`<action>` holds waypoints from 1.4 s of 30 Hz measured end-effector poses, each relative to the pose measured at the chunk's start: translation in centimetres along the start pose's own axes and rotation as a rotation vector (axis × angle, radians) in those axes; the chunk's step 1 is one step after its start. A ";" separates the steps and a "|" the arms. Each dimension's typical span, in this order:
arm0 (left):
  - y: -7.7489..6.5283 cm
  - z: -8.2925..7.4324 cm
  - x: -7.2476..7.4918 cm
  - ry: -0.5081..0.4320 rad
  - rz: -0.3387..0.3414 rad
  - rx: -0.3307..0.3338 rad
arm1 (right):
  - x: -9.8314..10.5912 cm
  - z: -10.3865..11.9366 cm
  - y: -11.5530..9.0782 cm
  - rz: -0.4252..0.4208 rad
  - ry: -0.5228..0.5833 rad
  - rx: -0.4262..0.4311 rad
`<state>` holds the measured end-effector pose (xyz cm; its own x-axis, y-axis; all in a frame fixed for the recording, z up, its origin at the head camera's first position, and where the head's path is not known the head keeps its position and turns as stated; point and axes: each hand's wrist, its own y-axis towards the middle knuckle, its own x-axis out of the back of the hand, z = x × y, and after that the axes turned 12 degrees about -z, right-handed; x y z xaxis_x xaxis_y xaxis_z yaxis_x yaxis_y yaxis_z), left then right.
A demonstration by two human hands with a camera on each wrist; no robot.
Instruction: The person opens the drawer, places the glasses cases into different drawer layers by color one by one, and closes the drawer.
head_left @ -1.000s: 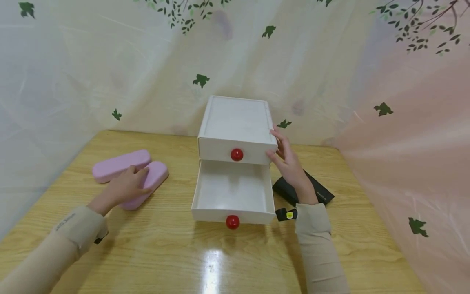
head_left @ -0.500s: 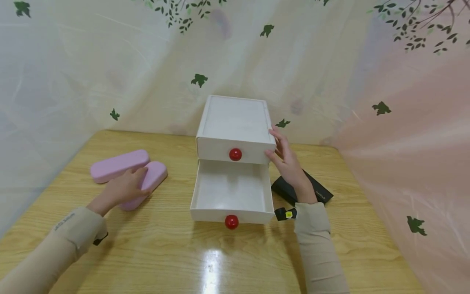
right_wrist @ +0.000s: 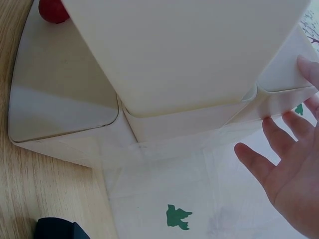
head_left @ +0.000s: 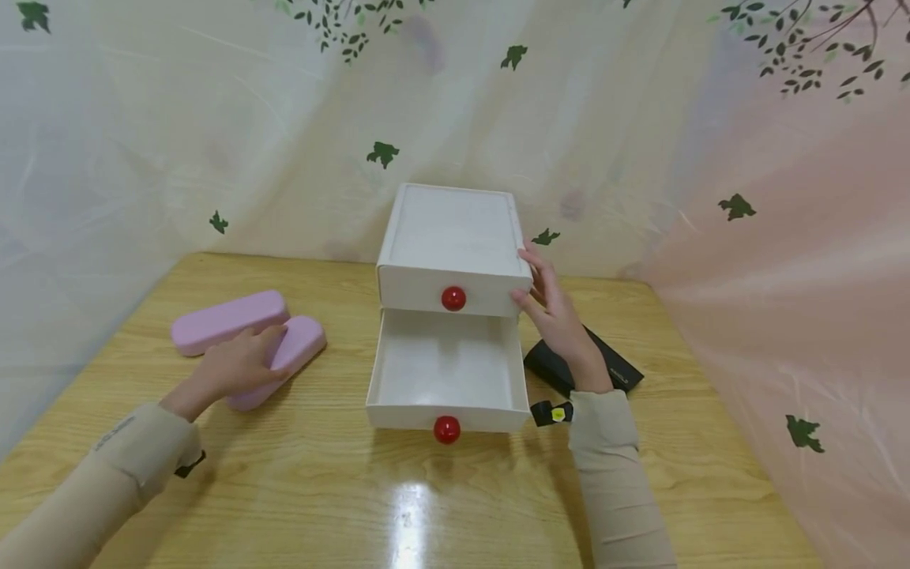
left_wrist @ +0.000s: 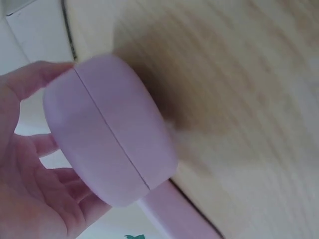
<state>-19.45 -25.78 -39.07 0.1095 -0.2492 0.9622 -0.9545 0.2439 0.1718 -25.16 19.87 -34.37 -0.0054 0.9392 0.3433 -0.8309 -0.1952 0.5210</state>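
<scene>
Two pink glasses cases lie at the left of the table in the head view. My left hand [head_left: 242,362] grips the nearer pink case [head_left: 302,341] from above, thumb on one side and fingers on the other. Its seam shows end-on in the left wrist view. The farther pink case [head_left: 229,320] lies beside it. A white drawer cabinet [head_left: 455,229] with red knobs stands in the middle. Its middle drawer [head_left: 448,363] is pulled out with a bare inside. My right hand [head_left: 558,316] touches the cabinet's upper right front corner, fingers nearly straight along its side.
A black case [head_left: 614,365] lies right of the cabinet, partly behind my right wrist. The lowest drawer [right_wrist: 60,84], pushed in, shows in the right wrist view. A leaf-printed cloth [head_left: 284,134] hangs behind the wooden table [head_left: 298,490].
The held pink case has shifted very slightly right and toward me, away from the other case. My right hand stays on the cabinet corner. The head view has drifted a little.
</scene>
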 end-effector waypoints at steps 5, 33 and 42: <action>-0.1 -0.3 1.0 0.010 -0.016 -0.037 | -0.1 0.1 0.1 0.007 0.002 0.000; -2.0 -6.0 6.6 -0.006 -0.165 -0.156 | 0.3 0.7 0.2 0.038 -0.049 -0.007; -2.5 -7.6 9.2 0.019 -0.259 -0.259 | 0.5 1.0 0.6 0.053 -0.116 -0.007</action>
<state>-13.91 -21.61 -29.02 0.3461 -0.3173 0.8829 -0.7926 0.4046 0.4561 -25.09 19.97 -33.09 0.0147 0.8884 0.4589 -0.8352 -0.2414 0.4942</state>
